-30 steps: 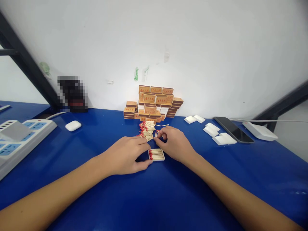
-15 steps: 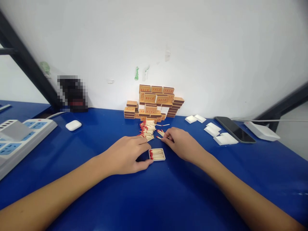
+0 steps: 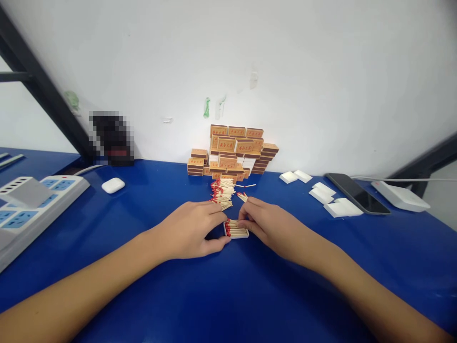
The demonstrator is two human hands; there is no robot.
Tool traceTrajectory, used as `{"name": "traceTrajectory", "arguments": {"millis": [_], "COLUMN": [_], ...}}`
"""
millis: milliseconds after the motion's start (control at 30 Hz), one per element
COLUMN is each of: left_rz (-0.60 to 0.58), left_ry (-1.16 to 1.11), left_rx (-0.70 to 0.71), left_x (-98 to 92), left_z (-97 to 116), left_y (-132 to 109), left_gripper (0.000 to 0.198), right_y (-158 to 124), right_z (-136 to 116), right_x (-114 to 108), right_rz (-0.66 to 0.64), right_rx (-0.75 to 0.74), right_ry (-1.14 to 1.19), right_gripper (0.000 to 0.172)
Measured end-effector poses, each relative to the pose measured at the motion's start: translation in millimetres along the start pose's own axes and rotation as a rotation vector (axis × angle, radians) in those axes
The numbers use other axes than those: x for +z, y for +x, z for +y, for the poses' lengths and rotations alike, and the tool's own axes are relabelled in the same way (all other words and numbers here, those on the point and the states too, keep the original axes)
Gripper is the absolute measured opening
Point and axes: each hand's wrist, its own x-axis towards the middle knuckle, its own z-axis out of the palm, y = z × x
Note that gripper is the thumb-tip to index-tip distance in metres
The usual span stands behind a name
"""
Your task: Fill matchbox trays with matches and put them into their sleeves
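The left hand [image 3: 189, 229] is pinching the match tray [image 3: 237, 231] at 9 o'clock. The right hand's [image 3: 267, 222] fingers are curling over its 3 o'clock side, their grip unclear. Loose matches [image 3: 223, 193] are lying at 12 o'clock.

**Both arms, seen from above.** The bare forearms enter from the lower corners and converge toward the centre. The left forearm [image 3: 89, 281] rises from the lower left with the wrist straight. The back of the left hand [image 3: 189, 231] is turned upward. Its fingers [image 3: 214, 212] are bent and held together, pointing right. The thumb [image 3: 217, 244] lies low beneath them, stretched the same way, and forms a narrow pinch. The right forearm [image 3: 357, 290] rises from the lower right. The right hand [image 3: 271, 224] lies palm down with the knuckles raised. Its fingertips [image 3: 246, 214] are curled leftward and gathered in a closed grasp. The fingertips of the two hands face each other, near together but just apart.
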Motion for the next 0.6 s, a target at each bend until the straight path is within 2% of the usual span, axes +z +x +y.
{"name": "traceTrajectory", "arguments": {"millis": [233, 600], "left_rz": [0.014, 0.018], "left_ry": [0.007, 0.004], "left_rx": [0.007, 0.01], "left_x": [-0.3, -0.8], "left_z": [0.2, 0.2], "left_y": [0.7, 0.7], "left_gripper": [0.024, 0.023], "right_y": [-1.1, -0.6], "right_z": [-0.4, -0.5], "right_x": [-1.7, 4.3], "right_rz": [-0.015, 0.094], "right_rx": [-0.063, -0.139], "right_ry": [-0.013, 0.013], "right_gripper": [0.014, 0.013]}}
